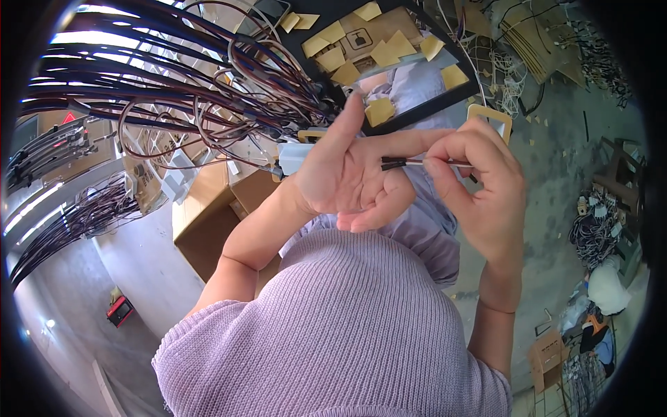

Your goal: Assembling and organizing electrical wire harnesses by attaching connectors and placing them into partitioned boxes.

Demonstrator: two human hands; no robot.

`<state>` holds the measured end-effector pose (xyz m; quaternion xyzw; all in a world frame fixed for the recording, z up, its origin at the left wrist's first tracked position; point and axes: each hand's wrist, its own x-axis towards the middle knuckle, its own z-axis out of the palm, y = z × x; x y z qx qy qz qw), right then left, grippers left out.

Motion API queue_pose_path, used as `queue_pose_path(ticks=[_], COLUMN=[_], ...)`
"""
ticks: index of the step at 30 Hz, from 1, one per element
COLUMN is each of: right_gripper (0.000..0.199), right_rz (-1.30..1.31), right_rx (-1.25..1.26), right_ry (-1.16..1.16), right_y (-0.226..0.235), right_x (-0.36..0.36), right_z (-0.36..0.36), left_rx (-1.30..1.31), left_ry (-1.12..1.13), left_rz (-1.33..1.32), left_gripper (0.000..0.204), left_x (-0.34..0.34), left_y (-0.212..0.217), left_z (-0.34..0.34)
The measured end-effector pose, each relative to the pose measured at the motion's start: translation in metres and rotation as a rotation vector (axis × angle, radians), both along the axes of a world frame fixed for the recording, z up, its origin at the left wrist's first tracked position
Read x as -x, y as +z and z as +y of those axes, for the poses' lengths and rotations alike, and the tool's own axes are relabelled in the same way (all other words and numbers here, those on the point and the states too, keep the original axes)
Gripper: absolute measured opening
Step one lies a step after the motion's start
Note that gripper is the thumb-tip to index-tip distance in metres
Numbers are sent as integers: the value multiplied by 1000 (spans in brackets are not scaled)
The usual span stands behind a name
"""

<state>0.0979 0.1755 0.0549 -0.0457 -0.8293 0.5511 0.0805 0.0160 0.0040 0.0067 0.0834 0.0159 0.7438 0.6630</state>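
Observation:
My left hand is raised palm-up, its index finger pointing upward and the lower fingers curled. A thin bundle of dark wires with a small black connector lies across my left fingers. My right hand pinches the wires between thumb and forefinger just right of the connector. Both hands sit above my lilac knitted top. Behind the hands is a black framed panel covered with yellow tape squares.
Many dark brown and red wire looms fan out at the upper left. Cardboard boxes stand below them. A small tan frame lies by my right hand. Cable heaps and scraps litter the concrete floor at right.

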Motion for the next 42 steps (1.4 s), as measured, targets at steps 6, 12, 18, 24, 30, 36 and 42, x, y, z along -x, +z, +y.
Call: queue_pose_path(ticks=[6,12,18,24,30,36,42], right_gripper=[10,8,7,6,6,11,16], right_rz=[-80,-133,-154,-173,-116,-55,33], right_rx=[54,229,251,256,268,-7,-132], right_ry=[42,43,45,65,104,71,70], right_y=[4,-1,0,0,6,13,16], right_x=[-2,-4,-7,-7,-4,-2,-5], right_z=[7,7,9,9,8,-2,-3], left_rx=[297,526,590,608,196,-88,-177], left_ry=[186,589,656,675,89,-6,-52], left_rz=[680,991,1138,1247,478,-49,-59], left_gripper=[73,25,16,21,87,96,100], left_x=[6,-12,-12,-13,-3,-8,-10], left_y=[14,17,25,24,14,6,-3], left_z=[-1,-10,-8,-8,-10,-5,-5])
